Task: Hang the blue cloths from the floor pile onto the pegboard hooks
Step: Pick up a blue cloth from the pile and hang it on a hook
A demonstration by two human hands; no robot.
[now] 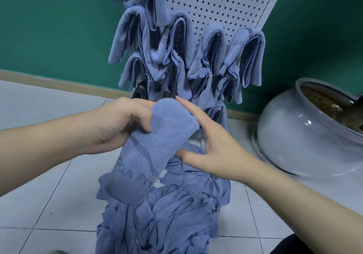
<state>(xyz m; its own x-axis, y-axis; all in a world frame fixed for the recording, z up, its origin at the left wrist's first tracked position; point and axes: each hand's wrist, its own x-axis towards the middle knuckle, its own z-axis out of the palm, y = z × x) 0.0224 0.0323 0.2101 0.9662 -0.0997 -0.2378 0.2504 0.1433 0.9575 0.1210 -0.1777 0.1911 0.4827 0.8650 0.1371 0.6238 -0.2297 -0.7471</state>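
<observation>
My left hand (117, 124) grips a folded blue cloth (157, 145) from the left, fingers curled round its upper part; printed letters show on its hanging end. My right hand (206, 145) touches the cloth's right side with straight, spread fingers and the thumb below. Under both hands lies the crumpled pile of blue cloths (172, 214) on the floor. Behind stands the pale pegboard (216, 2), leaning on the wall, with several blue cloths (212, 53) draped on its hooks in rows. The hooks themselves are hidden by the fabric.
A large grey glazed pot (298, 135) stands at the right, close to the pegboard's foot. The floor is pale tile (39, 204); the wall behind is green (49, 27) with a beige skirting. A dark shape fills the bottom right corner.
</observation>
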